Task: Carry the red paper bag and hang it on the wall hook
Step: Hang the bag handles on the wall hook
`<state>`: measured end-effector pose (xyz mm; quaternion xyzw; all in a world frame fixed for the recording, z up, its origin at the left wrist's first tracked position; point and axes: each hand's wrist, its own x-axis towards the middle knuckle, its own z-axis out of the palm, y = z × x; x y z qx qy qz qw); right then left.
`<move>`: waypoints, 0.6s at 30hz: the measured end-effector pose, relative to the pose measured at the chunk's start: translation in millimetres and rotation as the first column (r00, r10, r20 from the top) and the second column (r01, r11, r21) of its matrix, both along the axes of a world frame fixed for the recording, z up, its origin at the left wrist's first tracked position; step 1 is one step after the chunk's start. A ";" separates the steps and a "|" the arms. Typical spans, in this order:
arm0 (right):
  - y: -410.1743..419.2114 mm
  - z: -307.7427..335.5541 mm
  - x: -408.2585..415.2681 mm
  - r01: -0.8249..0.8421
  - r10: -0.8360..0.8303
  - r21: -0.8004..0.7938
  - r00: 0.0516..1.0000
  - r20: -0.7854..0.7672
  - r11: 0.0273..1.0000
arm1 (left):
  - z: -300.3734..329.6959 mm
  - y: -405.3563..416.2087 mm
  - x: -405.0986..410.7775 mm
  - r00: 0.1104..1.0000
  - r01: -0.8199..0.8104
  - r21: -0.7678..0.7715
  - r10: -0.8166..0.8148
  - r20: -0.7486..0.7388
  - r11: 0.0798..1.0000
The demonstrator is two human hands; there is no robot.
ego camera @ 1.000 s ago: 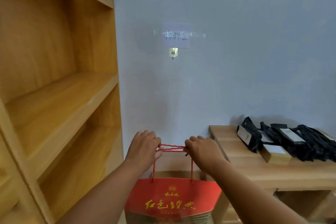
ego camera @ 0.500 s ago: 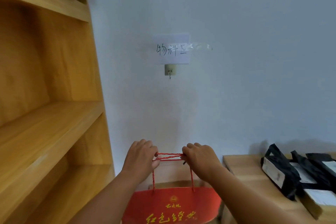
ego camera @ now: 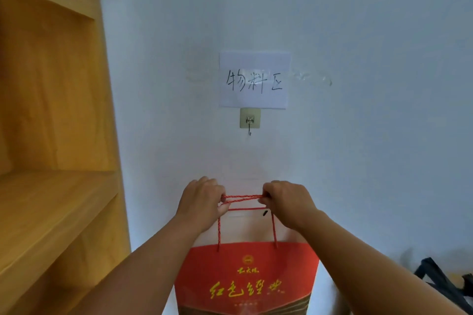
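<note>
Left hand [ego camera: 203,202] and right hand [ego camera: 286,201] are both closed, each pinching one end of the red cord handles [ego camera: 242,197] so the cords run taut and level btwn them. The bag [ego camera: 247,279] hangs below from those cords, held up in front of the wall, directly under the hook [ego camera: 250,125] but well short of it; the hook is bare, so hanging isn't done yet. A handwritten paper sign [ego camera: 254,79] sits just above the hook's pad, w/ a wooden shelf [ego camera: 51,135] at left. Risks: the hook looks small and thin, so the person could catch only one of the two cords, leaving the bag lopsided or slipping off; letting go early would drop it; a heavy bag might peel the stick-on pad off the wall. Hard to tell: fingertips are curled out of sight, the bag's bottom is cut off by the frame edge, its contents aren't visible, and dark objects [ego camera: 445,286] at lower right are only partly in view.
</note>
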<state>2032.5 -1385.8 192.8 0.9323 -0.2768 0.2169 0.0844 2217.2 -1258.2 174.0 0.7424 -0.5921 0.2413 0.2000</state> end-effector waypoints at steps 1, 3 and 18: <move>-10.7 8.5 9.1 0.004 -0.004 -0.006 1.000 0.013 1.000 | 8.8 -10.8 9.1 1.000 0.005 -0.007 -0.005 0.007 1.000; -30.4 25.8 25.8 0.010 -0.010 0.000 0.999 0.047 1.000 | 25.4 -30.4 25.8 1.000 0.016 -0.023 -0.016 0.018 1.000; -134.6 122.3 109.4 0.016 -0.084 0.188 0.930 0.357 0.982 | 117.7 -137.0 102.9 1.000 -0.006 -0.158 0.002 -0.022 0.987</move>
